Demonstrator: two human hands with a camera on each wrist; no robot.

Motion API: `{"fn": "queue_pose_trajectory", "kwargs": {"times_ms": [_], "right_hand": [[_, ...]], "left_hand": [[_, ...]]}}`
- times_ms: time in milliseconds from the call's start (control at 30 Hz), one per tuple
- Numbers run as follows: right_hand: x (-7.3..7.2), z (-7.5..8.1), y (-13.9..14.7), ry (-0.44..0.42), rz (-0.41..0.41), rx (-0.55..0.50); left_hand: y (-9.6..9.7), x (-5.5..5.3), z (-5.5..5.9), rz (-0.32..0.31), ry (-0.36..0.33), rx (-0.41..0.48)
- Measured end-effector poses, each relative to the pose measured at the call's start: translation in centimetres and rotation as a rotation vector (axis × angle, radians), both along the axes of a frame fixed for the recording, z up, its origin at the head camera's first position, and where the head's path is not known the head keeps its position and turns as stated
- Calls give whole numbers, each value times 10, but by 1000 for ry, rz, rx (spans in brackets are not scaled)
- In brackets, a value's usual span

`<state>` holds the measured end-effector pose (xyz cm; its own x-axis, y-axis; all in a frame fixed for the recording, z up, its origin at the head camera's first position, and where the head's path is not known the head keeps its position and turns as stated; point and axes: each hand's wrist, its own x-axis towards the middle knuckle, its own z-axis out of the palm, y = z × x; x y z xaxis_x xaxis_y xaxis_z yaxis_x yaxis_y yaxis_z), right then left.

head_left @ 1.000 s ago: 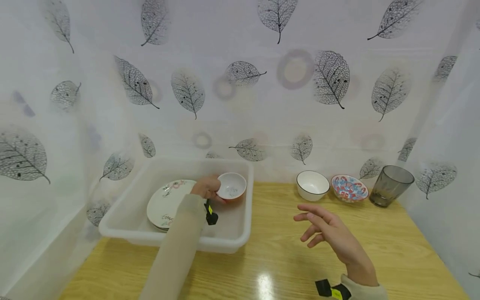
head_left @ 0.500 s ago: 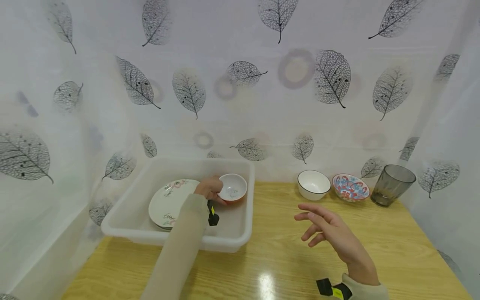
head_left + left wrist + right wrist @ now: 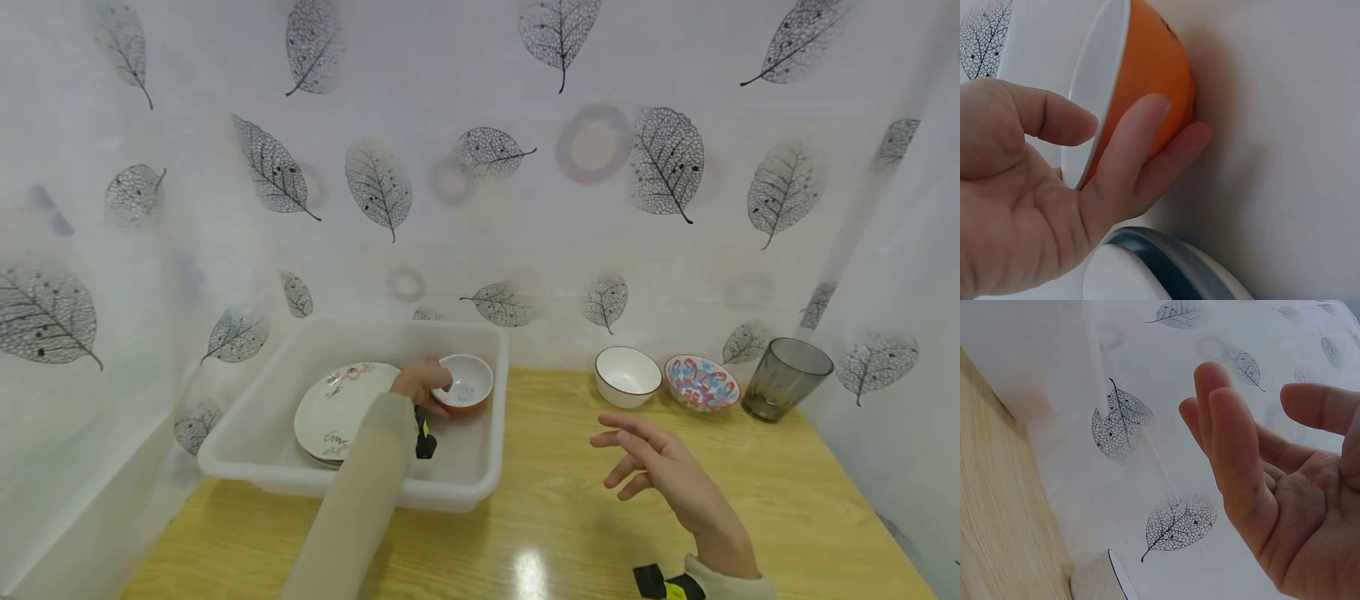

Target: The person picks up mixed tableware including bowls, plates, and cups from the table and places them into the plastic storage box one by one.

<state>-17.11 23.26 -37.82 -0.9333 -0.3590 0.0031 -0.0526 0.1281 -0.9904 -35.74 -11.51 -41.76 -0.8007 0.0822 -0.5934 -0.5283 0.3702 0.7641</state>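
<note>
In the left part of the head view, my left hand (image 3: 422,385) grips a small bowl (image 3: 471,393) by its near-left rim. The bowl is white inside and orange outside (image 3: 1154,75). In the left wrist view one digit lies over the inner side of the rim, while other fingers (image 3: 1141,134) lie along the orange wall. The bowl is inside a white plastic tub (image 3: 491,450), beside stacked white plates (image 3: 330,417) with a floral print. My right hand (image 3: 663,467) hovers over the table, fingers loosely bent and holding nothing.
Along the back of the wooden table (image 3: 570,533) stand a white bowl (image 3: 628,379) with a dark rim, a red-and-blue patterned dish (image 3: 702,383) and a grey glass (image 3: 787,379). A leaf-printed curtain (image 3: 450,242) hangs behind and at both sides.
The fingers of my left hand reach slightly farther over the small bowl's rim. The right hand stays in nearly the same place, and the view has tilted a little.
</note>
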Motion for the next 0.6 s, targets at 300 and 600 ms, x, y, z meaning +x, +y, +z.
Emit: {"fn": "queue_pose_trajectory", "kwargs": {"times_ms": [300, 600], "right_hand": [[-1, 0, 2, 1, -37, 10], [0, -1, 6, 19, -29, -3]], "left_hand": [[1, -5, -2, -4, 9, 0], [3, 4, 1, -14, 46, -12]]}}
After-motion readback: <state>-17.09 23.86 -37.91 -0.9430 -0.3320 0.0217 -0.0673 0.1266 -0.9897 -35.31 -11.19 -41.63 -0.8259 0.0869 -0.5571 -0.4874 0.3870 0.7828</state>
